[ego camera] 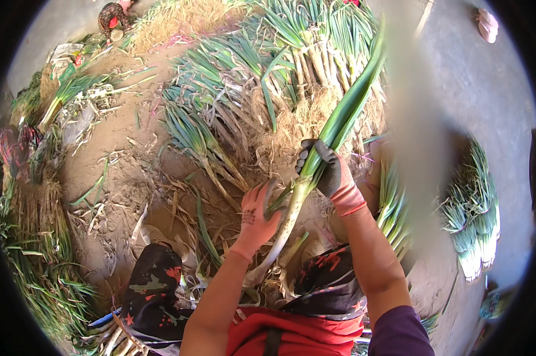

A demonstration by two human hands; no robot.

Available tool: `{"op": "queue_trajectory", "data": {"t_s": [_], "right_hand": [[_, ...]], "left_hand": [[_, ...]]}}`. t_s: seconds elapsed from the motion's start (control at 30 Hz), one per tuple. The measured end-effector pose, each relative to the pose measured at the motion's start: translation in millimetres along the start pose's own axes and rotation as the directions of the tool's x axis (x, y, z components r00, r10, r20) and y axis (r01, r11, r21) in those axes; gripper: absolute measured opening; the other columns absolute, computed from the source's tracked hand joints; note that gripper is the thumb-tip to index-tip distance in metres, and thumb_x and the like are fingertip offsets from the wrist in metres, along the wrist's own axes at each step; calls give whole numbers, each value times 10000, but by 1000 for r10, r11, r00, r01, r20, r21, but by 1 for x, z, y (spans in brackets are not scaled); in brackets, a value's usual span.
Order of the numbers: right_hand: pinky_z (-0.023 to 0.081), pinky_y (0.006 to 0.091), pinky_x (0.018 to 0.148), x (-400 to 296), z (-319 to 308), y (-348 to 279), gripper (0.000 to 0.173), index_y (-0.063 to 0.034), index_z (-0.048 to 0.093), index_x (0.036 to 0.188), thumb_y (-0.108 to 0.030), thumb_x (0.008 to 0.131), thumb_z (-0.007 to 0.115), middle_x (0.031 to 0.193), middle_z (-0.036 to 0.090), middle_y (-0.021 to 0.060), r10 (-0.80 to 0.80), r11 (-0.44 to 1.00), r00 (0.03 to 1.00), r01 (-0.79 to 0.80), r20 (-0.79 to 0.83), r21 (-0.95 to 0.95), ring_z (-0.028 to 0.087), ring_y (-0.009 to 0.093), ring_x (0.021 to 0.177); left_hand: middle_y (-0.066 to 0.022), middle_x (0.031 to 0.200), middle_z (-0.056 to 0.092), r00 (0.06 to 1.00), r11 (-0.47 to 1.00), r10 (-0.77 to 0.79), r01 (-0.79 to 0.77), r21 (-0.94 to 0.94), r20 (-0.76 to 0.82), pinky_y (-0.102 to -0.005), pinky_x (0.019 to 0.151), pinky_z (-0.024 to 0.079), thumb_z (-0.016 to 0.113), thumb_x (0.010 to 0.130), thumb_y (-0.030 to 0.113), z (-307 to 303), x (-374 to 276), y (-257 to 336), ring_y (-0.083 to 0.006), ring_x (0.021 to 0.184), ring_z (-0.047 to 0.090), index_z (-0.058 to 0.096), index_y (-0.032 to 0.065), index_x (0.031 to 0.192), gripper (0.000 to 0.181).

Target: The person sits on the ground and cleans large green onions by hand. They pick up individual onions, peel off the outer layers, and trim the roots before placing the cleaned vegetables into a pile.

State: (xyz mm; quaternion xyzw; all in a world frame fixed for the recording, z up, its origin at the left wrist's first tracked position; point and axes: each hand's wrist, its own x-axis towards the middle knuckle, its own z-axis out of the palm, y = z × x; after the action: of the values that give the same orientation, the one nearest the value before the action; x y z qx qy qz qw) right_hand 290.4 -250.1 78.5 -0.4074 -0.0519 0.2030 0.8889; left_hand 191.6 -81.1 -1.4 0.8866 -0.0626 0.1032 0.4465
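A large green onion (296,202) slants across the view before me, its white base low near my lap and its green leaves pointing up and right. My right hand (323,169), in a pink glove with dark grey palm and fingers, is closed round it where the leaves begin. My left hand (260,213), gloved the same way, is beside the stalk with its fingers partly spread, close to a thin leaf hanging off it. Whether those fingers pinch that leaf, I cannot tell. Loose peeled leaves and dry husks (174,196) lie on the soil below.
Piled green onions with roots (250,89) lie ahead, some standing upright. More lie along the left edge (41,249). Bundles with white stems (472,222) are at the right. Another person (112,20) bends at the far upper left. A blurred pale strip crosses the right side.
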Motion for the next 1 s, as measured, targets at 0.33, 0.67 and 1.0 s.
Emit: {"op": "queue_trajectory", "data": {"t_s": [0.33, 0.67, 1.0], "right_hand": [[483, 348, 667, 0, 16, 6, 337, -11, 483, 1043, -289, 862, 536, 792, 538, 75, 30, 996, 999, -33, 41, 79, 548, 208, 704], [481, 322, 582, 10, -29, -16, 356, -36, 485, 1018, -320, 831, 588, 716, 548, 68, -183, 983, 967, 176, -175, -54, 557, 202, 624], [479, 341, 676, 19, -25, 13, 353, -36, 468, 1061, -304, 850, 561, 802, 558, 83, -92, 995, 983, 83, -158, -62, 558, 216, 714]], "left_hand": [[-165, 1214, 468, 996, 977, -19, -1, -213, -92, -321, 954, 348, 491, 836, 121, 5, 14, -7, -298, 1112, 457, 379, 79, 1273, 454], [-138, 1217, 477, 869, 903, -250, 52, 425, 426, -414, 937, 357, 421, 845, 240, -8, -88, -83, -275, 1168, 414, 481, 132, 1181, 358], [-169, 1267, 409, 937, 953, -226, 269, -137, 266, -349, 880, 412, 510, 860, 210, 13, -96, -40, -281, 1114, 458, 317, 109, 1313, 502]]}}
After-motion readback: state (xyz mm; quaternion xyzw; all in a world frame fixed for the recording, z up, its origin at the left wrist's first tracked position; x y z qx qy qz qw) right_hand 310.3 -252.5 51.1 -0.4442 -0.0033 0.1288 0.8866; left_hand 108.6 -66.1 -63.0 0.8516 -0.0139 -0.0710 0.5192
